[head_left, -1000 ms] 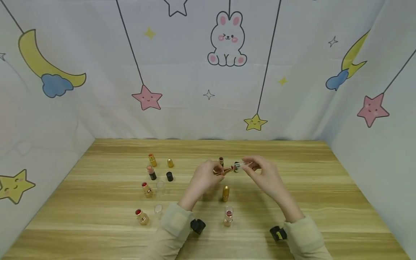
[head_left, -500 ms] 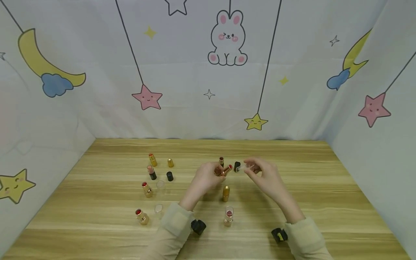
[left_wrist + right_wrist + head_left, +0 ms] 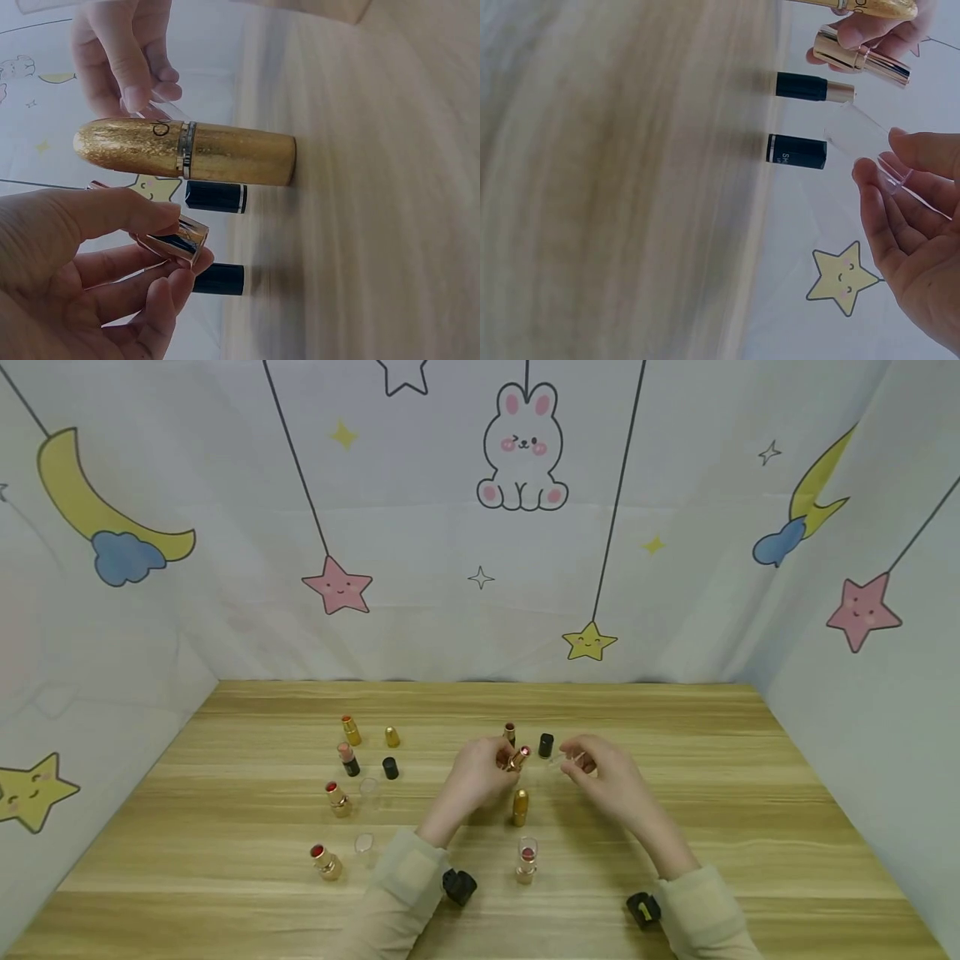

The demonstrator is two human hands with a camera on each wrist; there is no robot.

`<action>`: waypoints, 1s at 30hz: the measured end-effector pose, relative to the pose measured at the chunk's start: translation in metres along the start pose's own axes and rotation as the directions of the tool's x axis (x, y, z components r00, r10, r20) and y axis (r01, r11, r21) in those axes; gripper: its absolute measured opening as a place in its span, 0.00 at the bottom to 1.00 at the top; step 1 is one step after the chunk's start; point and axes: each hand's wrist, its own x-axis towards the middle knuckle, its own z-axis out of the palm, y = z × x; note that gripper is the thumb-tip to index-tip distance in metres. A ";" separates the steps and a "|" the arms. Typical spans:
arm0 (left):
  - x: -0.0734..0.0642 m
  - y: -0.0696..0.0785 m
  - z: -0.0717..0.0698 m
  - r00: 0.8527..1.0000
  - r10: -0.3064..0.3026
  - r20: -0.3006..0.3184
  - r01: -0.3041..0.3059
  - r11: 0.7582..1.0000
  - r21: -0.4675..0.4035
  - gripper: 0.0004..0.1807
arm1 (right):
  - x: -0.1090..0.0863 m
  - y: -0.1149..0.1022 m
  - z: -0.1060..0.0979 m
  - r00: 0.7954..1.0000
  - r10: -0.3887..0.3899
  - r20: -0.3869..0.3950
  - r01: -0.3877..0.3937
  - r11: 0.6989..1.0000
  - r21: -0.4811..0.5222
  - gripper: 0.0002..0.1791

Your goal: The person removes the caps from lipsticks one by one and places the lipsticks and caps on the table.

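Note:
My left hand (image 3: 480, 770) grips a rose-gold lipstick (image 3: 178, 241) between thumb and fingers, its red tip bare and tilted up to the right in the head view. To the right, my right hand (image 3: 609, 774) pinches a clear cap (image 3: 862, 142) by one end; the cap and lipstick are apart. Behind the hands stand an open black-and-gold lipstick (image 3: 815, 87) and a black cap (image 3: 798, 151). Nearer me is a closed gold lipstick (image 3: 187, 152), upright on the table just below the left hand in the head view.
In front stands a lipstick under a clear cap (image 3: 527, 865). At the left, several uncapped lipsticks (image 3: 338, 799) form a column, with a gold cap (image 3: 392, 737), a black cap (image 3: 390, 767) and clear caps (image 3: 364, 845) beside them. A printed curtain (image 3: 420, 635) backs the wooden table (image 3: 720, 827).
The clear cap has come away from the lipstick's tip and moved slightly down with the right hand. The left hand has turned the lipstick more upright.

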 end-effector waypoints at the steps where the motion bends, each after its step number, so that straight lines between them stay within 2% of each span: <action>1: 0.000 0.000 0.000 1.000 -0.003 0.000 0.003 1.000 -0.002 0.08 | 0.000 0.001 0.001 1.000 0.000 0.000 0.000 1.000 0.001 0.13; 12: 0.003 -0.007 0.005 1.000 0.017 0.011 -0.017 1.000 0.020 0.06 | 0.001 0.003 0.005 0.999 -0.023 0.026 0.024 0.999 -0.038 0.13; 23: 0.003 -0.012 0.009 1.000 -0.005 0.019 0.004 0.998 0.059 0.06 | 0.004 0.004 0.007 0.995 -0.073 0.071 0.083 0.985 -0.149 0.12; 30: 0.005 -0.013 0.010 0.999 0.017 0.029 -0.018 0.998 0.067 0.07 | 0.007 0.003 0.007 0.989 -0.114 0.093 0.129 0.976 -0.174 0.13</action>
